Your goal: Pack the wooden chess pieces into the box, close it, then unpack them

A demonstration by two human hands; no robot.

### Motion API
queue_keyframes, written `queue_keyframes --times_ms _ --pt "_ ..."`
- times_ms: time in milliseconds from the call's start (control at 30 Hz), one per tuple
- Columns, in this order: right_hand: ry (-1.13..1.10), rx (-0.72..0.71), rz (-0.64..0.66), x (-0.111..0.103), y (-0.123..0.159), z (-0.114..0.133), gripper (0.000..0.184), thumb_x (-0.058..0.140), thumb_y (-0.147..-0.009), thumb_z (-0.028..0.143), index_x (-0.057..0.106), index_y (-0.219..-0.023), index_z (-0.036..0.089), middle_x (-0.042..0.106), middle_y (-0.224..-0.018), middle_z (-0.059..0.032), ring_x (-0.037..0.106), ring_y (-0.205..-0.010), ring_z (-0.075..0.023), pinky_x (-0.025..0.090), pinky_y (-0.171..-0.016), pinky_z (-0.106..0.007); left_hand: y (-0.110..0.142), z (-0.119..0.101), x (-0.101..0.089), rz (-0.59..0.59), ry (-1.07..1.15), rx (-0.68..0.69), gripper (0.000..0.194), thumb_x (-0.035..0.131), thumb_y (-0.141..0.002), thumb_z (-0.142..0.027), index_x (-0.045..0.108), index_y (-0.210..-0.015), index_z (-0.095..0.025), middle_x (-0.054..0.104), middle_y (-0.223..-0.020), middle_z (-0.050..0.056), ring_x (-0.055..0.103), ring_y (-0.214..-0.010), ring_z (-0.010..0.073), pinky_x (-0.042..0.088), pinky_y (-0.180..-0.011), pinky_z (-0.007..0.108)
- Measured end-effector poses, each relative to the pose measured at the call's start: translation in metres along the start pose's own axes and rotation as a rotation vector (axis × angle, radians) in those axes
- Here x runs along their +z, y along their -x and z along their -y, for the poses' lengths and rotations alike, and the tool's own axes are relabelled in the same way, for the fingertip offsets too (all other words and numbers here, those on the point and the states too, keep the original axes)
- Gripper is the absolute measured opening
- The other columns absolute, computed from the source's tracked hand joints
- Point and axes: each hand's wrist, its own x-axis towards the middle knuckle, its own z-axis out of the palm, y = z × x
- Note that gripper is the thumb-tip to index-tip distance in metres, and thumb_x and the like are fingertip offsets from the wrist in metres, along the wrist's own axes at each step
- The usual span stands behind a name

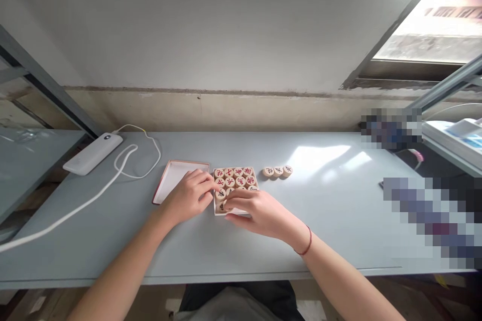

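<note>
A shallow white box (215,210) holds rows of round wooden Chinese chess pieces (229,182), red characters at the back and black ones nearer me. My left hand (191,194) is at the box's left edge, fingers loosely bent and apart, the index fingertip by a black-character piece (220,194). Over the front right of the box, my right hand (259,210) has its fingertips at a piece (222,206) in the front row. Its fingers hide part of the front rows. Three more pieces (277,171) lie in a row right of the box.
A box lid (176,176), open side up, lies left of the box, partly behind my left hand. Farther left are a white power bank (94,153) and a looping white cable (101,190). Blurred items (391,128) stand at the right; a wall bounds the grey table (320,220) behind.
</note>
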Motion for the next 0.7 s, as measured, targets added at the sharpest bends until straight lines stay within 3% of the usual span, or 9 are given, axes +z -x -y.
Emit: queue_keyframes --times_ms 100,200,367,700 --pt "0.102 0.108 0.008 -0.0029 0.0013 0.0002 0.019 0.052 -0.091 0.032 0.065 -0.084 0.021 0.065 -0.08 -0.0019 0.056 -0.064 -0.0108 0.032 -0.054 -0.023 0.0003 0.0006 0.0008 0.003 0.006 -0.004 0.03 0.044 -0.079 -0.004 0.066 -0.09 -0.022 0.064 -0.086 0.001 0.055 -0.086 0.0164 0.043 -0.08 0.032" --pt "0.133 0.158 0.072 -0.0049 0.002 0.0019 0.016 0.054 -0.089 0.033 0.065 -0.085 0.022 0.063 -0.069 0.0008 0.051 -0.057 -0.0101 0.028 -0.051 -0.023 0.0002 0.0007 0.0015 0.013 0.015 -0.005 0.03 0.044 -0.08 -0.005 0.066 -0.09 -0.021 0.064 -0.086 0.001 0.055 -0.086 0.0164 0.044 -0.08 0.032" --pt "0.099 0.158 0.106 -0.008 0.0018 0.0045 0.016 0.055 -0.088 0.032 0.064 -0.1 0.025 0.066 -0.073 0.0005 0.053 -0.059 -0.0112 0.028 -0.052 -0.023 -0.0004 0.0 0.0007 0.023 0.022 -0.021 0.031 0.043 -0.08 -0.006 0.067 -0.09 -0.021 0.064 -0.086 0.001 0.055 -0.085 0.0164 0.045 -0.08 0.032" --pt "-0.013 0.155 0.128 -0.0072 0.0017 0.006 0.017 0.057 -0.086 0.03 0.062 -0.101 0.024 0.068 -0.077 -0.0005 0.058 -0.06 -0.0126 0.036 -0.054 -0.023 -0.0011 -0.0017 0.0012 0.04 0.049 -0.018 0.032 0.042 -0.079 -0.004 0.067 -0.09 -0.021 0.064 -0.085 0.002 0.054 -0.085 0.0171 0.045 -0.079 0.032"
